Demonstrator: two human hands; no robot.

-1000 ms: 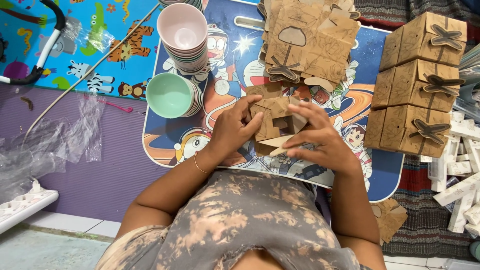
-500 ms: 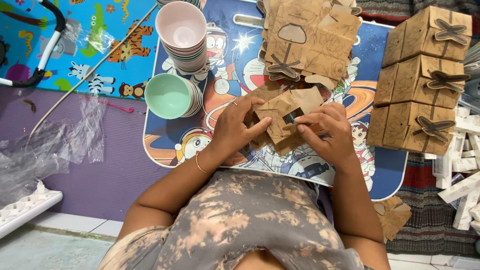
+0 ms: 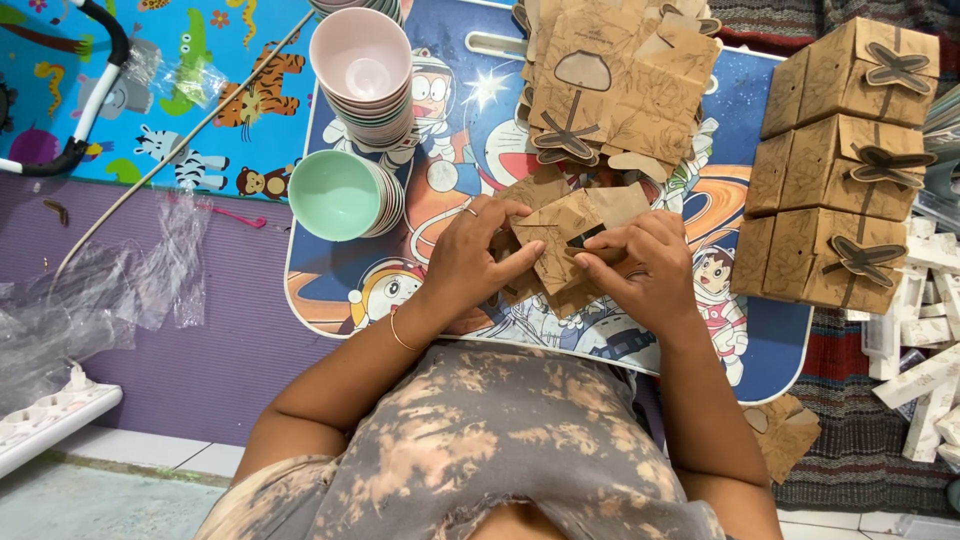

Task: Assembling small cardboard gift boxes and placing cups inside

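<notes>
Since a second ago the kraft box blank (image 3: 565, 245) has tilted up off the cartoon lap table (image 3: 450, 200) | left hand (image 3: 470, 255) and right hand (image 3: 640, 265) both pinch its flaps | keep creases square, press folds firmly beside the finished boxes (image 3: 840, 165).

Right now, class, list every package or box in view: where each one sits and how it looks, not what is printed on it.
Half-folded box: brown card, held in the left hand and right hand over the cartoon table.
Flat box blanks: loose brown pile at the table's far edge.
Finished boxes: three brown cubes with dark butterfly-shaped closures, stacked at the right.
</notes>
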